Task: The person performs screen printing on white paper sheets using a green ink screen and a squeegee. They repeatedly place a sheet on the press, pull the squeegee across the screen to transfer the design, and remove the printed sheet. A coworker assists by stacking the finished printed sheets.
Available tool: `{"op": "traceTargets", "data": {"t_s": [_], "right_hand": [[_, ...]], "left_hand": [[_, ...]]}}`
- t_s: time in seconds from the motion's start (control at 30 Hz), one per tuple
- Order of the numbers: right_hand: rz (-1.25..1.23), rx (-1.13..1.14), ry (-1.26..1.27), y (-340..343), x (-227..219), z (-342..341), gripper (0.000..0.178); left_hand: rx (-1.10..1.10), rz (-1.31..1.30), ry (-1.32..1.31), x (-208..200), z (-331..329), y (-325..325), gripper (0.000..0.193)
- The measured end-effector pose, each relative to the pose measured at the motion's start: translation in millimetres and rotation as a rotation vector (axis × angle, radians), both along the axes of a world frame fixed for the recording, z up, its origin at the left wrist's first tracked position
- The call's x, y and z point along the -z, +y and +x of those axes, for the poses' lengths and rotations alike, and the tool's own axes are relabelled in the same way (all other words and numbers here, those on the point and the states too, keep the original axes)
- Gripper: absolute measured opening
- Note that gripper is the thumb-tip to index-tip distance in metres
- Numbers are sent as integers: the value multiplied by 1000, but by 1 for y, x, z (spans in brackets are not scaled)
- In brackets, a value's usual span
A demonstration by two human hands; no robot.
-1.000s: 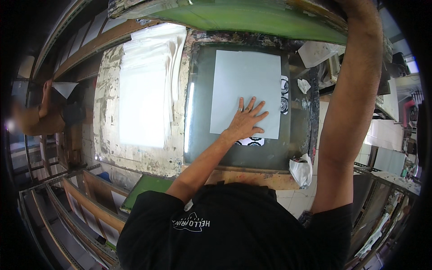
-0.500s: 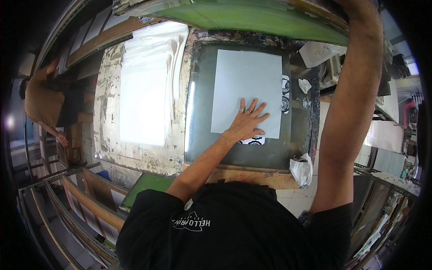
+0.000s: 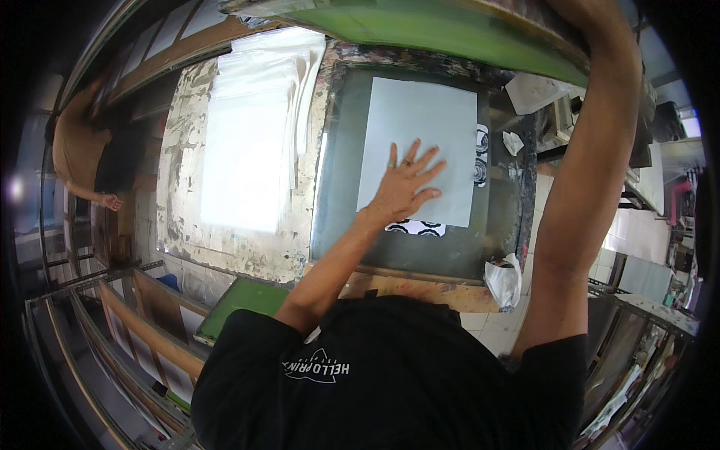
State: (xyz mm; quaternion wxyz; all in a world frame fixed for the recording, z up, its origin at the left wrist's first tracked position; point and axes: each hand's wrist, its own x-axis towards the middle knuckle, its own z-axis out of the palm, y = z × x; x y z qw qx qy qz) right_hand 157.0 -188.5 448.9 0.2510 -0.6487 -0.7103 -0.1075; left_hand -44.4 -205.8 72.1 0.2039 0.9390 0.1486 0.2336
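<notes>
A pale grey-white sheet (image 3: 442, 112) lies on the dark glass-like bed of a printing table (image 3: 341, 150). My left hand (image 3: 406, 178) rests flat on the sheet, fingers spread, with rings on it. Black-and-white printed pieces (image 3: 481, 156) stick out past the sheet's right edge, and another printed piece (image 3: 418, 227) shows below its near edge. Up at the top right, my right hand (image 3: 589, 16) is on the edge of a raised screen printing frame (image 3: 450, 37) with green mesh. That hand appears closed round the frame's corner; its fingertips are out of sight.
A stack of white sheets (image 3: 247, 157) lies on the paint-flecked board (image 3: 184, 165) to the left. Crumpled white paper (image 3: 503, 282) sits at the near right corner. Racks (image 3: 142, 330) stand lower left. Another person (image 3: 79, 150) is at the far left.
My left hand has slid away from me and slightly left over the sheet, uncovering more of the near printed piece. The other person's hand has risen. The view has shifted a little.
</notes>
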Motion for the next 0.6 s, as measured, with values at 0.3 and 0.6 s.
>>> {"op": "traceTargets", "data": {"t_s": [0.3,0.6], "right_hand": [[28,-9,64,-87,81,-47,48],[-200,54,426,-144,234,-107,48]], "left_hand": [[-289,-817,-1224,-132,-81,16,136],[-556,-1114,-672,5,-187,-61,116]]}}
